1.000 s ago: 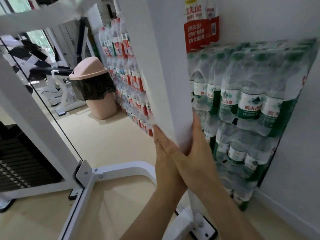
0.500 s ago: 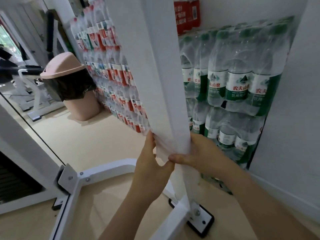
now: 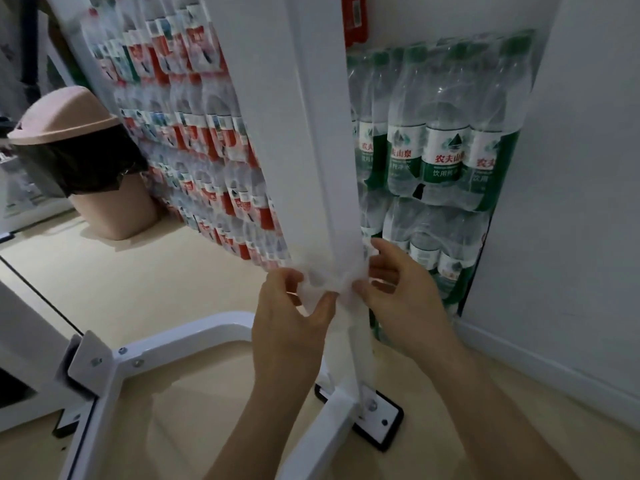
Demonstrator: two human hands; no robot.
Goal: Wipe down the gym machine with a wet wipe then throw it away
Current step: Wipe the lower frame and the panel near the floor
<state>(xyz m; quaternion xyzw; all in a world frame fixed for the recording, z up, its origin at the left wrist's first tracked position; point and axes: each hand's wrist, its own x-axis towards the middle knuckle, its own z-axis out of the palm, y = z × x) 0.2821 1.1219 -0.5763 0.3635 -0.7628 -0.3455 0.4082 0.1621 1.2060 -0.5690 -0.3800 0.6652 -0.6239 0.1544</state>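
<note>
hands (image 3: pixel 346 306) pinch wet wipe (image 3: pixel 327 280) | around white post (image 3: pixel 311 150)

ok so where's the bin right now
In the head view the pink bin stands on the floor at far left, beside the stacked red-label water bottles, left of the white post.

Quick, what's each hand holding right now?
Left hand: closed, pinching the wet wipe held across the white post.
Right hand: closed, pinching the same wipe.
</note>
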